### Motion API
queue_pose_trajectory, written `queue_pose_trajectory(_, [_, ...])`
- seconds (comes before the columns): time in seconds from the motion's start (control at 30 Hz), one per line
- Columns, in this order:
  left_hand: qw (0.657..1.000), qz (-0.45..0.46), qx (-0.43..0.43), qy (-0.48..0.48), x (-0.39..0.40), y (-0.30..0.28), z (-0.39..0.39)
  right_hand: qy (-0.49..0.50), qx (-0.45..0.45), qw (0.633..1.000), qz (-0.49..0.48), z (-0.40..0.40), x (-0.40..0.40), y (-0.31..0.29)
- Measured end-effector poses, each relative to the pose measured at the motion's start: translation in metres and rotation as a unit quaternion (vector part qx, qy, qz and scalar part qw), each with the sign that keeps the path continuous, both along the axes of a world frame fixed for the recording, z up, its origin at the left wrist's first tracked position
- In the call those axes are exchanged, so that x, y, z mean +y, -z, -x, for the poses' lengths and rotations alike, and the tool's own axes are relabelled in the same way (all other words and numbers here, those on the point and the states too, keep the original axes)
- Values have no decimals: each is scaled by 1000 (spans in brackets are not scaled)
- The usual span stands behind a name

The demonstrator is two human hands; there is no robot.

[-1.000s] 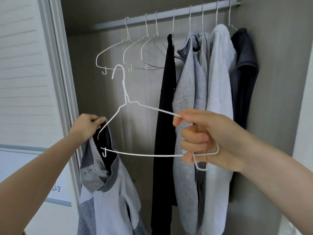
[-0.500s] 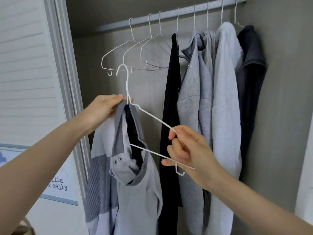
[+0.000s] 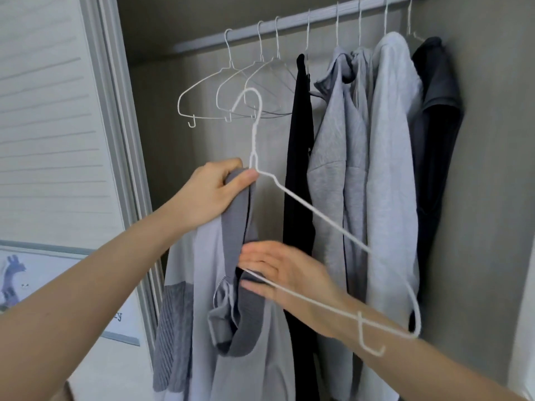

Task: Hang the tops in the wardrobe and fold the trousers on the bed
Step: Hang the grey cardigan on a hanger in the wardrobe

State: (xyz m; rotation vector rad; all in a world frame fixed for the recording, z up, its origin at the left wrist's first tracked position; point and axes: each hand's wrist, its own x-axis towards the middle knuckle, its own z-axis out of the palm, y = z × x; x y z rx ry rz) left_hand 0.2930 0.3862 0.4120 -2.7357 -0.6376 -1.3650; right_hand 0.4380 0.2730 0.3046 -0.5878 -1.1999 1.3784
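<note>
Left hand [image 3: 211,195] has its grip clenched on a pale grey collared top [image 3: 228,285] and white wire hanger [image 3: 318,215] below the wardrobe rail [image 3: 289,26]; right hand [image 3: 286,273], fingers released, reaches into the collar.

Two hands: left [image 3: 208,195], right [image 3: 285,273]. One rail [image 3: 289,26]. Four white wire hangers with nothing hung on them: three [image 3: 231,94] on the rail, one [image 3: 315,215] held. Five garments hang from the rail: one black [image 3: 299,157], three light grey [image 3: 335,157], one dark [image 3: 437,117]. One grey top [image 3: 252,363] is held
</note>
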Motion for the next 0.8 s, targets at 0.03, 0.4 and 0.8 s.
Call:
queue_pose_trajectory(0.03, [1000,-5,-5,-2,0,1,0,36,-42,999,1,-2,5,6])
queue_pose_trajectory(0.4, [995,41,-67,-59,18,5,49,306,-719,534,-324,-67,-10,47])
queue_pose_trajectory(0.8, [985,-8,-17,-171,38,52,85,333,-672,511,-420,-132,-23,-20])
